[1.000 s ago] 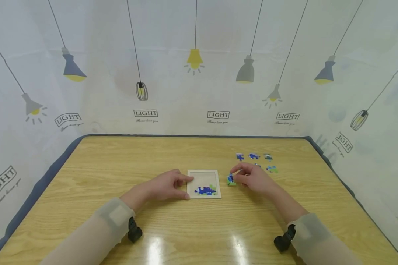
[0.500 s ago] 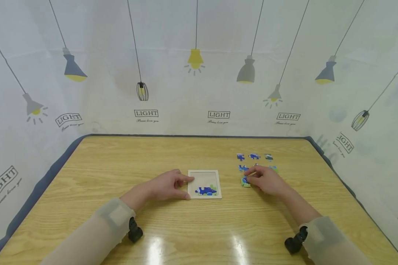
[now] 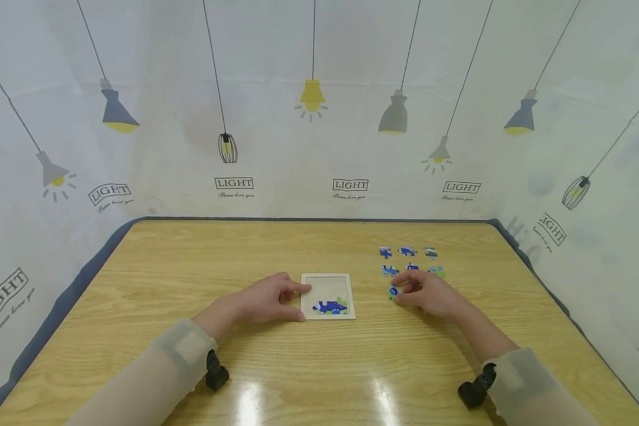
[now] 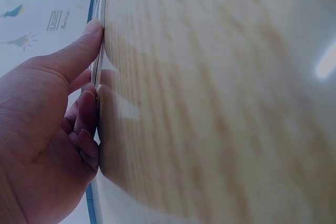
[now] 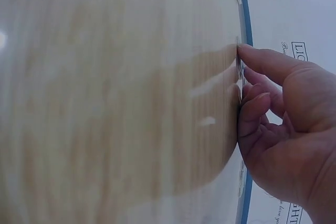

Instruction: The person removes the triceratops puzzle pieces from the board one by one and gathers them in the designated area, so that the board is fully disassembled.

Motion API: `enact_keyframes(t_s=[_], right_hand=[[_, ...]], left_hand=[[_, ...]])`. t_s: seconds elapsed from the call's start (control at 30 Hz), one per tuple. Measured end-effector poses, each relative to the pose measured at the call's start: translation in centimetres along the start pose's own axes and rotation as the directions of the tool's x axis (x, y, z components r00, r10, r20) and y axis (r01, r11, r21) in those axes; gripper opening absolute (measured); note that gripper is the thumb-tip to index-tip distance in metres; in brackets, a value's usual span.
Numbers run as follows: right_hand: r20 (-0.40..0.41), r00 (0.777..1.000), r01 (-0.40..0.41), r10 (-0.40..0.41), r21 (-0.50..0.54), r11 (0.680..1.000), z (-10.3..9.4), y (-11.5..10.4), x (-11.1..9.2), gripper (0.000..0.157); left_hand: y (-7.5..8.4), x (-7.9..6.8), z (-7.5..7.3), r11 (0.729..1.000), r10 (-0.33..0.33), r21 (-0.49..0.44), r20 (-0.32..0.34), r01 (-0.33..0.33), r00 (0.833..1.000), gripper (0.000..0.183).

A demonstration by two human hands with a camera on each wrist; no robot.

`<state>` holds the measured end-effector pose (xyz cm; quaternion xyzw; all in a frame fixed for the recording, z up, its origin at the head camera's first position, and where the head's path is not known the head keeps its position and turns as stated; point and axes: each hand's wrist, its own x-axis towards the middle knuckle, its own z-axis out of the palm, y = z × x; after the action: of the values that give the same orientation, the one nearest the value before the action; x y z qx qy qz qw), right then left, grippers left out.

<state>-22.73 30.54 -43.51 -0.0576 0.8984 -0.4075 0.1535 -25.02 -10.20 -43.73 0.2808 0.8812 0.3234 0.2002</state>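
A pale square puzzle frame (image 3: 326, 276) lies flat on the table, with several joined blue and green pieces (image 3: 331, 307) along its lower part. At its left side my left hand (image 3: 271, 297) holds it steady, index finger on the left rim and thumb at the near-left corner. To the right of the frame, my right hand (image 3: 428, 293) pinches a blue and green puzzle piece (image 3: 393, 291) between thumb and index finger, low over the table. The fingers hide part of this piece. Both wrist views show the other fingers curled near the tabletop.
Several loose puzzle pieces (image 3: 407, 251) lie in rows beyond my right hand; the hand partly covers the nearer row. The wooden table (image 3: 218, 248) ends at a dark blue edge against a lamp-printed wall sheet (image 3: 277, 148).
My right hand has moved right, away from the frame, with the puzzle piece still pinched; in the last half second it hardly shifts, though the piece's visible face changes. The left hand stays put.
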Motion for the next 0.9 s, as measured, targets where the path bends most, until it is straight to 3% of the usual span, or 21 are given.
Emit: enact_keyframes(t_s=[0.5,0.7,0.9], right_hand=[[-0.010,1.000,0.009,-0.009,0.040,0.999,0.0,0.0,-0.1,0.045],[-0.041,0.998,0.057,-0.055,0.059,0.997,0.9,-1.8,0.0,0.039],[0.057,0.991,0.113,-0.118,0.092,0.989,3.6,-4.7,1.0,0.031]], left_hand=[[-0.2,0.0,0.0,0.999,0.031,0.033,0.003,-0.031,1.000,0.066],[-0.3,0.1,0.0,0.999,0.029,0.023,0.007,-0.029,1.000,0.065],[-0.2,0.0,-0.1,1.000,0.014,0.009,0.007,-0.014,1.000,0.064]])
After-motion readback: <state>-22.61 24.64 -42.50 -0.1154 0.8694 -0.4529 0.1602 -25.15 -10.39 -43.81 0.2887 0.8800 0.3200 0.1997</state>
